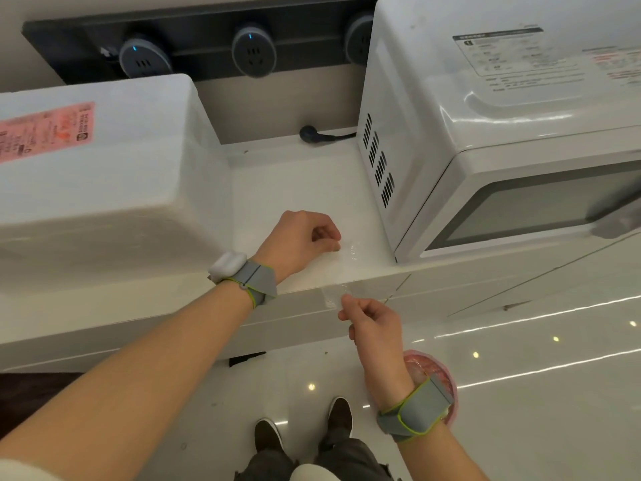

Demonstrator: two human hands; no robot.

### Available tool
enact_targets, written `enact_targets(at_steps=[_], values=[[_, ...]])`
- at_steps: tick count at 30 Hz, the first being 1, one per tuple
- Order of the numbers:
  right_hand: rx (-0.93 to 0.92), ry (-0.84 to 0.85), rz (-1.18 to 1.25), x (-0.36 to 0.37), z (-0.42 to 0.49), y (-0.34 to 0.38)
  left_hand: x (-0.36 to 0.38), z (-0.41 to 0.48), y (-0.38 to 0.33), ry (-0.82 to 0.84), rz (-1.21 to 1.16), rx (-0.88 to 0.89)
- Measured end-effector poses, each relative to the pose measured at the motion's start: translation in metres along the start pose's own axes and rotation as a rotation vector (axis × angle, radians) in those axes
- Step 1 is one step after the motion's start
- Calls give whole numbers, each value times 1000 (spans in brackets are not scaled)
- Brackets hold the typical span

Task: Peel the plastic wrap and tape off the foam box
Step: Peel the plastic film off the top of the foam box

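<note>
A large white foam box (97, 175) sits on the white counter at the left, with a pink shipping label (45, 131) on its top. A strip of clear tape (341, 272) stretches between my two hands, to the right of the box. My left hand (301, 239) pinches the strip's far end above the counter. My right hand (373, 324) pinches its near end just past the counter's front edge. Both wrists carry grey straps.
A white microwave (485, 133) stands on the counter (295, 189) at the right. A power strip with round sockets (253, 52) runs along the back wall, and a black plug (310, 133) lies below it. A pink-lined bin (433, 380) stands on the glossy floor by my shoes.
</note>
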State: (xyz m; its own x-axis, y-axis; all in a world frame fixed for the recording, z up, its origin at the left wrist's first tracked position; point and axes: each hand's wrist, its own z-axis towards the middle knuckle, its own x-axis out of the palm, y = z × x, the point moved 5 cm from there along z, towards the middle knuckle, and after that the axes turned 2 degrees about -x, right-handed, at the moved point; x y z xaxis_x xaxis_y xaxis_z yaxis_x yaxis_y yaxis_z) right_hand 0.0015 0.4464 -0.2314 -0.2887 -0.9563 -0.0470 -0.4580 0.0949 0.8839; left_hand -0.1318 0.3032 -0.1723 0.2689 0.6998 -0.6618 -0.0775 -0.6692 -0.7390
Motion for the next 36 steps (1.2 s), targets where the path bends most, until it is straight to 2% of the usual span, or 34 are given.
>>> enact_targets(at_steps=[9,25,31,36], values=[[-94,-64,-36,-1,0,0,0,-2,3,-41,-48,77],[-105,-81,-84,-1,10,-14,8,-8,0,-89,125,318],[-131,-71,-98,-1,12,-15,10,-12,-1,-177,343,378],[-139,-62,-92,-1,13,-15,1,-37,-7,-392,337,329]])
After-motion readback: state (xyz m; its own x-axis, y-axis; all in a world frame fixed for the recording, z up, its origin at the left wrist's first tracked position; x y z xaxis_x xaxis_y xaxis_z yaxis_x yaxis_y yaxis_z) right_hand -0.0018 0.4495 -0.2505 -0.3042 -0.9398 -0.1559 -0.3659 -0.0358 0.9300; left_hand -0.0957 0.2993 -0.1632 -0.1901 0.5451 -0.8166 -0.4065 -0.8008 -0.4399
